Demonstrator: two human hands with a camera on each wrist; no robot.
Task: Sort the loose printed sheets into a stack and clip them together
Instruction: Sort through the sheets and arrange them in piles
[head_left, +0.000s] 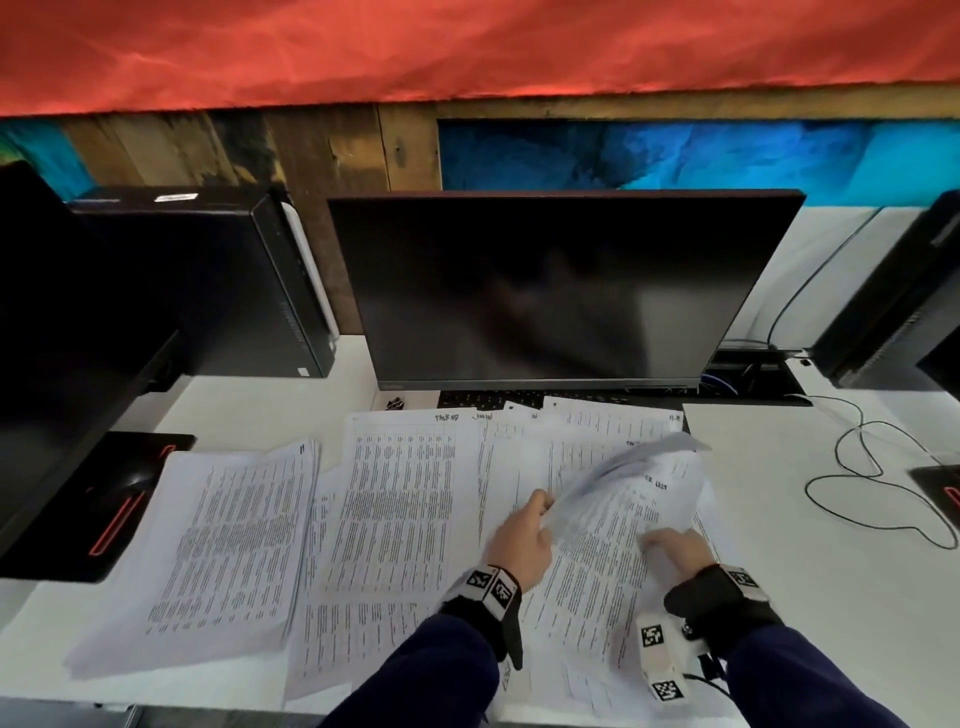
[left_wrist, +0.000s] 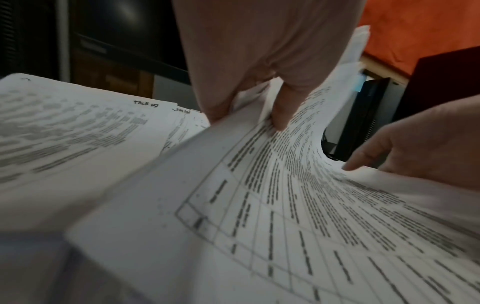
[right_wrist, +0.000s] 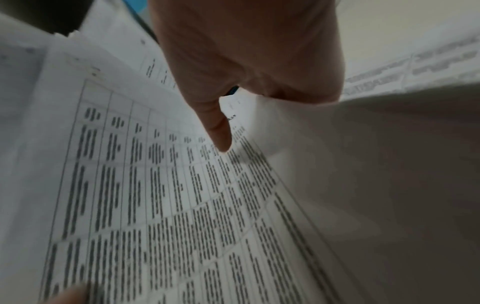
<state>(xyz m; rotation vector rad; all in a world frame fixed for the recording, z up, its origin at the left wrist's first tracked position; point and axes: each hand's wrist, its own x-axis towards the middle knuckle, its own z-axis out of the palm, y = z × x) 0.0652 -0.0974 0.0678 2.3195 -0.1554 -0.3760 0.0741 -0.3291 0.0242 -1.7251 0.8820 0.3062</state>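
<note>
Two hands work over a spread of printed sheets (head_left: 400, 499) on the white tabletop (head_left: 831, 571), overlapping too much to count. The left hand (head_left: 522, 545) pinches one curled sheet (head_left: 623, 499) at its edge, thumb and fingers (left_wrist: 281, 115) closed on the thin paper, lifting it off the pile. The right hand (head_left: 675, 545) lies on the sheet below, fingers (right_wrist: 221, 133) extended and touching the page. One black monitor (head_left: 550, 291) stands behind; two small black binder clips (head_left: 396, 402) lie at its lower left corner.
</note>
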